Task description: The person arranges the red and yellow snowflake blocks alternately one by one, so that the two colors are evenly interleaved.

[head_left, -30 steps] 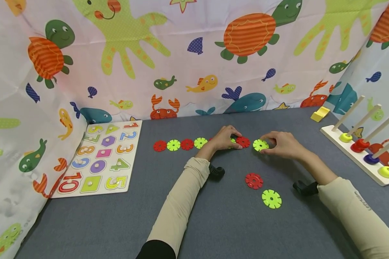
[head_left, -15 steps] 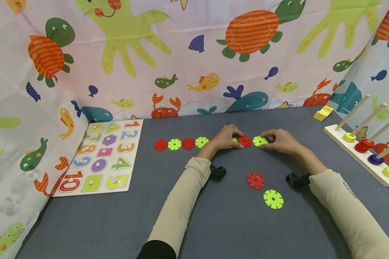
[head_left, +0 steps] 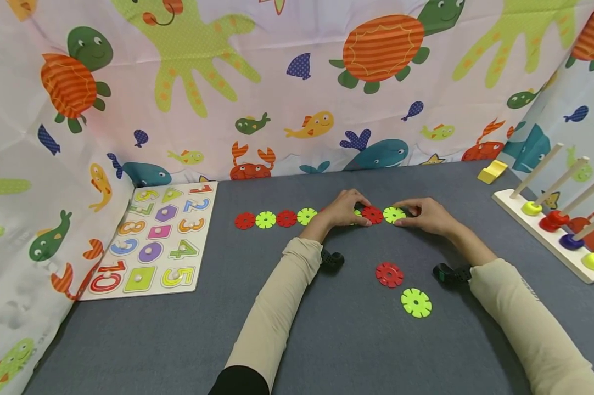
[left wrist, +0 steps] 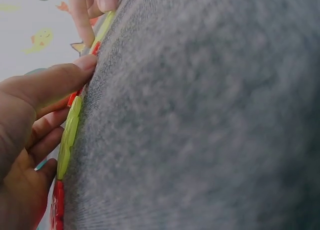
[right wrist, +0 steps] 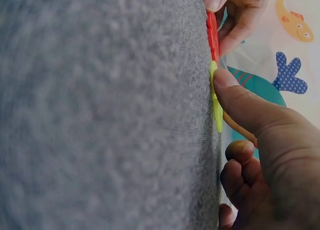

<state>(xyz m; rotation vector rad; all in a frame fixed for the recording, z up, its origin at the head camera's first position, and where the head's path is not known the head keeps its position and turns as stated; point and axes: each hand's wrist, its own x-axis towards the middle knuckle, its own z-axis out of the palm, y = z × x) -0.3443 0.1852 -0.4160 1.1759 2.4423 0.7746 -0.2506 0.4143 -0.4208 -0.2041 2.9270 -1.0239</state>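
A row of alternating red and yellow-green notched plastic discs lies on the grey cloth; a red disc (head_left: 245, 220) is at its left end. My left hand (head_left: 340, 211) covers part of the row, its thumb and finger holding a red disc (head_left: 373, 214) near the right end. My right hand (head_left: 429, 218) pinches the yellow-green disc (head_left: 393, 214) at that end, which meets the red one edge to edge. In the right wrist view, my right thumb presses on this yellow-green disc (right wrist: 218, 115). Nearer me lie a loose red disc (head_left: 389, 275) and a loose yellow-green disc (head_left: 416, 303).
A number-and-shape puzzle board (head_left: 151, 241) lies at the left. On the right stands a white peg base (head_left: 544, 233) with upright pegs and coloured rings, a yellow block (head_left: 492, 171) behind it. A sea-animal printed curtain (head_left: 277, 82) borders the back and sides.
My right hand has moved left with the yellow-green disc, closing the gap to the red disc. My left hand has stayed in place.
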